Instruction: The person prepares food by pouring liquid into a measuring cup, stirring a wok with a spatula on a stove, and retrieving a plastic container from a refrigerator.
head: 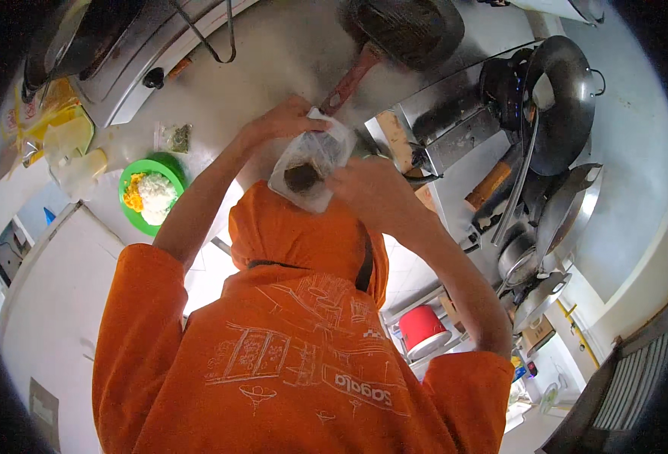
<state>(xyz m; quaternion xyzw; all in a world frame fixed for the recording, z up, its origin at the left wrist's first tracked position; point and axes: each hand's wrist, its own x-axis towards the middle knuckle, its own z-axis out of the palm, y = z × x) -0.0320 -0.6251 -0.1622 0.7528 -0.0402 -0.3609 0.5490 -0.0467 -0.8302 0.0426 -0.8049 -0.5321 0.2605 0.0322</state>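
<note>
A translucent plastic bag (320, 150) with a small dark mass at its lower end is held in front of my orange clothing. At its upper left edge, my left hand (288, 117) pinches the bag. My right hand (365, 190) has its fingers closed on the bag's right side; the fingertips are partly blurred. Left of my left forearm, a green plate (149, 160) bears white rice and yellow food. Just above the plate lies a small clear packet of green flakes (178, 138).
A dark pan (408, 28) with a reddish handle lies beyond the bag. At right stand a stove (459, 136), a large wok (566, 102) and several pans. A metal appliance (124, 74) and yellow plastic packaging (61, 113) are at upper left.
</note>
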